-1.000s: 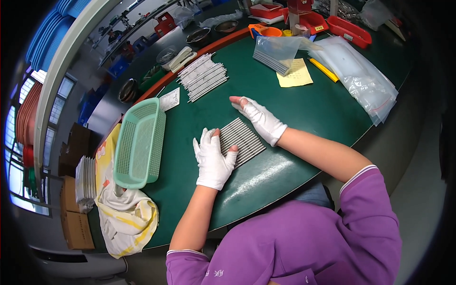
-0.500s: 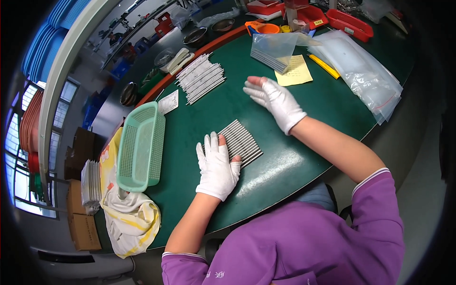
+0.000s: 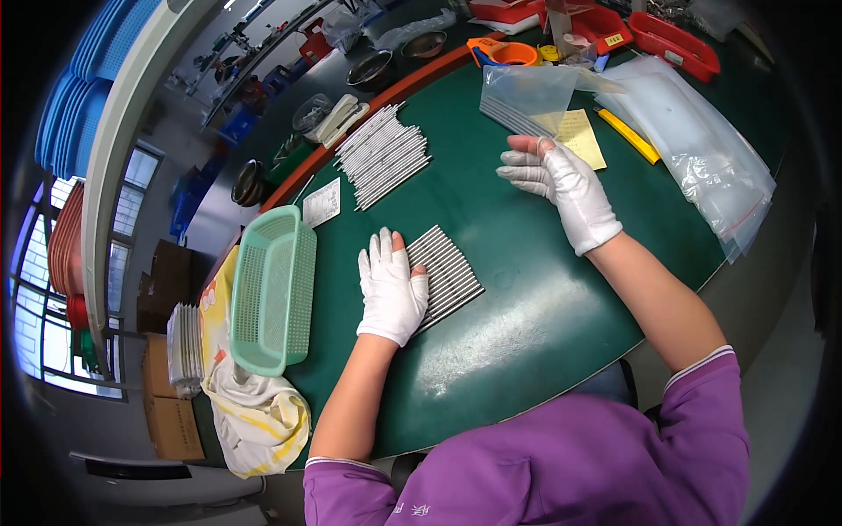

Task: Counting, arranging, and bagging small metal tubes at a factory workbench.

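Observation:
My left hand (image 3: 388, 289), in a white glove with bare thumb and index tips, lies flat with fingers stretched out on the left part of a neat row of thin metal rods (image 3: 450, 270). The palm hides the row's left end. My right hand (image 3: 566, 193), gloved the same way, hovers over the green table, fingers extended and nothing in them. Just beyond it are a clear plastic bag (image 3: 548, 88) with several rods inside and a yellow paper note (image 3: 582, 145). Farther left, a looser pile of rods (image 3: 381, 158) lies on the table.
A light green mesh basket (image 3: 303, 289) stands at the left, with a white-and-yellow cloth (image 3: 263, 425) by it. A paper slip (image 3: 322, 202) lies near the loose pile. At the right are a yellow cutter (image 3: 628, 136), flat plastic bags (image 3: 702, 149) and a red tray (image 3: 674, 46).
My right hand has moved right, toward the yellow note. My left hand has shifted slightly left across the rods, uncovering more of the row. The whole view has turned a little.

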`<act>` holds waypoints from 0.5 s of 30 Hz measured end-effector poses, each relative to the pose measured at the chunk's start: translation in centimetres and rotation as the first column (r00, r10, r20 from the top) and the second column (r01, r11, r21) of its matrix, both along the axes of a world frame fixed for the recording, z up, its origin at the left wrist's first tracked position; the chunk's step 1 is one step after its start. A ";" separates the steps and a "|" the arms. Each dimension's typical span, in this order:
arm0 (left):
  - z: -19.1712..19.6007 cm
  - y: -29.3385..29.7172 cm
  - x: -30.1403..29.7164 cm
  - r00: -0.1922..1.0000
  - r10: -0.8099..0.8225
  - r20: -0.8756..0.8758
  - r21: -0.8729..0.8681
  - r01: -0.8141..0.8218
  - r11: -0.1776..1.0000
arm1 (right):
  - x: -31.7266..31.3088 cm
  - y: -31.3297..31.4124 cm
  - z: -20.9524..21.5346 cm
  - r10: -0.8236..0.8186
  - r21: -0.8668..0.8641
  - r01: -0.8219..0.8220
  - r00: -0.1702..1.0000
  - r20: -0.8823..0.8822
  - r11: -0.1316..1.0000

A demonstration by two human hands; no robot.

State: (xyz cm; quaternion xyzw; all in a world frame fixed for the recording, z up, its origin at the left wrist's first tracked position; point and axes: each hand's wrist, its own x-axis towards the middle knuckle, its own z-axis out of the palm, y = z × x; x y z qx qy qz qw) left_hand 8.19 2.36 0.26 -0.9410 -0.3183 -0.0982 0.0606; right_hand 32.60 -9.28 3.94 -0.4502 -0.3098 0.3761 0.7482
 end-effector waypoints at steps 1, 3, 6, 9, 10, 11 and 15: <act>0.1 0.7 0.2 1.000 0.006 0.003 -0.012 -0.006 1.000 | 0.0 -0.1 0.1 -0.001 0.001 0.001 1.000 -0.004 1.000; 0.1 2.2 0.5 1.000 0.012 0.015 -0.022 -0.012 1.000 | 0.0 -0.3 0.2 0.019 0.026 -0.018 0.999 -0.037 0.999; 0.3 3.8 1.2 0.999 0.041 -0.005 -0.031 -0.041 0.999 | -0.1 -0.6 0.7 0.014 0.025 -0.012 0.999 -0.048 1.000; 0.1 5.1 1.5 0.999 0.043 -0.004 -0.009 -0.043 0.999 | 0.1 -0.8 0.7 0.054 0.016 -0.054 0.998 -0.016 0.998; 0.1 5.4 1.5 0.999 0.050 -0.005 -0.009 -0.050 0.999 | 0.1 -0.8 0.7 0.052 0.015 -0.052 0.998 -0.020 0.999; 0.0 5.7 1.4 0.999 0.039 0.005 0.028 -0.039 0.999 | 0.0 -0.8 0.8 0.045 0.018 -0.045 0.999 -0.011 0.999; -0.2 5.7 1.4 0.999 0.020 0.029 0.030 -0.021 0.999 | 0.0 -0.8 1.1 -0.006 0.031 0.007 0.999 -0.039 1.000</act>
